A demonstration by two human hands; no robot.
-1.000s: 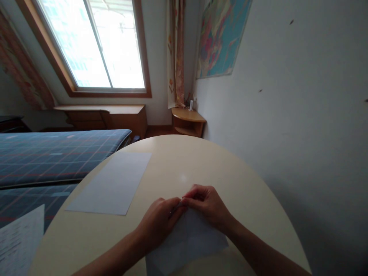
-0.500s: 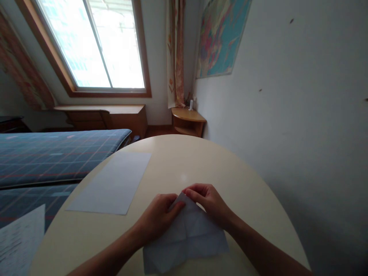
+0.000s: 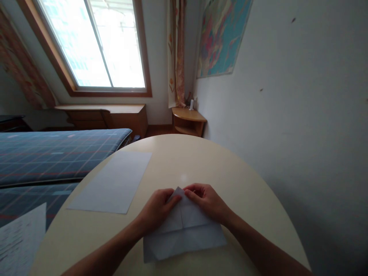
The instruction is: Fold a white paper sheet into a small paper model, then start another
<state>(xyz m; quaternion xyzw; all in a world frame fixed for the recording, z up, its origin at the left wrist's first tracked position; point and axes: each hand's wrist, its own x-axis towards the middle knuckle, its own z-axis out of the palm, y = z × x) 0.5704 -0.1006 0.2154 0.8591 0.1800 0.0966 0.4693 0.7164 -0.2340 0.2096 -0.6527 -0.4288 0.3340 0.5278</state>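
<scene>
A white sheet of folded paper lies on the round cream table close to me, its far end folded to a point with a centre seam. My left hand presses the left flap near the tip, fingers curled and pinched on the paper. My right hand holds down the right flap at the tip, its fingers also bent onto the paper. The two hands nearly touch at the point.
A flat unfolded white sheet lies on the table's left part. A printed page shows at the lower left edge. Beyond the table are a blue plaid bed, a wooden corner shelf, a window and a wall on the right.
The paper was lifted at the tip between both hands; now it lies flatter on the table with both corner flaps folded in to a centre seam, and the hands press down on it.
</scene>
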